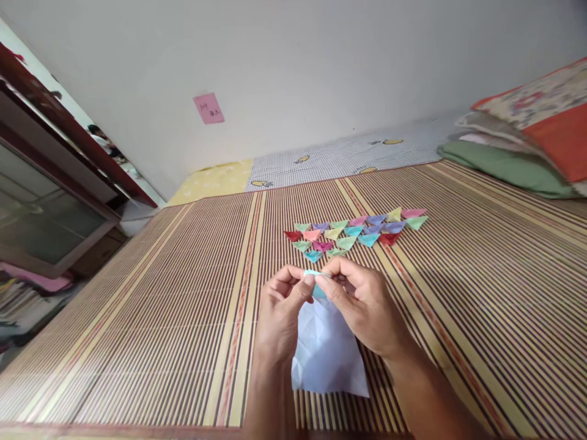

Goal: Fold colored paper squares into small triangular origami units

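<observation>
A small piece of light blue-green paper [318, 291] is pinched between my two hands. My left hand [283, 305] grips its left side with thumb and fingers closed. On the other side, my right hand [367, 299] is closed on the same paper, the thumbs almost meeting in front. Beneath the hands lies a creased white sheet [328, 354], its upper end partly hidden by them. Just beyond, several small folded paper boats [346, 242] in many colours stand in slanting rows on the striped mat [183, 318].
Pillows and folded bedding [509, 165] are piled at the far right. A checked cloth [321, 160] runs along the wall behind the mat. A pink note [209, 108] hangs on the wall. At left are a glass-fronted cabinet [46, 208] and a person [103, 140] beyond a doorway.
</observation>
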Demonstrator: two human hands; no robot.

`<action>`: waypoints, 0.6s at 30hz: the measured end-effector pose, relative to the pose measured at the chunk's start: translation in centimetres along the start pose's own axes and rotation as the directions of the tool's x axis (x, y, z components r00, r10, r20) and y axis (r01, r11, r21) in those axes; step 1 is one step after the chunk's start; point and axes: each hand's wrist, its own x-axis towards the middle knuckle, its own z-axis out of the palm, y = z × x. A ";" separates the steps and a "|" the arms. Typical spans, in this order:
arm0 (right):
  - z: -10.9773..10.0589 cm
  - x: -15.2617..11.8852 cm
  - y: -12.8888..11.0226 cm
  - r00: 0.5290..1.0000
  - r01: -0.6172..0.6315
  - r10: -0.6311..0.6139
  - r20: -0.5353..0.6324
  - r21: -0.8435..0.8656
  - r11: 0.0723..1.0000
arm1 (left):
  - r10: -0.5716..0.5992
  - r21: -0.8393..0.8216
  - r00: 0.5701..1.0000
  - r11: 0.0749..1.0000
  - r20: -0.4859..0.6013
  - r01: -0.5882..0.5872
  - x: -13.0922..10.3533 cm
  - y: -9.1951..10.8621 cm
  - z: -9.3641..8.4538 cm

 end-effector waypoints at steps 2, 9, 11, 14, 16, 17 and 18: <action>-0.3 0.0 0.0 1.000 -0.016 0.016 0.020 -0.002 1.000 | -0.056 0.044 0.994 0.998 0.095 0.052 -0.1 0.4 -0.3; -0.1 0.1 0.6 0.995 -0.101 0.094 0.045 0.219 0.971 | 0.062 -0.066 0.998 0.996 0.009 -0.061 0.0 0.1 0.2; 0.2 0.0 0.6 0.995 -0.093 0.083 0.047 0.279 0.956 | 0.077 -0.139 0.997 0.987 -0.017 -0.079 0.1 -0.2 0.4; 0.5 -0.1 0.4 0.998 -0.049 0.055 -0.018 0.240 0.970 | 0.056 -0.130 0.998 0.990 0.008 -0.055 0.2 -0.3 0.4; 0.3 -0.1 0.3 0.998 0.016 -0.010 -0.069 0.078 0.997 | 0.068 -0.022 0.997 0.997 -0.021 -0.069 0.1 -0.1 0.2; 0.2 -0.1 0.2 0.994 0.057 -0.058 -0.088 -0.021 0.998 | 0.098 0.055 0.994 0.994 -0.048 -0.096 0.0 0.1 0.1; 0.1 -0.1 0.3 0.989 0.099 -0.110 -0.097 -0.113 0.989 | 0.143 0.135 0.987 0.982 -0.071 -0.132 -0.2 0.4 0.0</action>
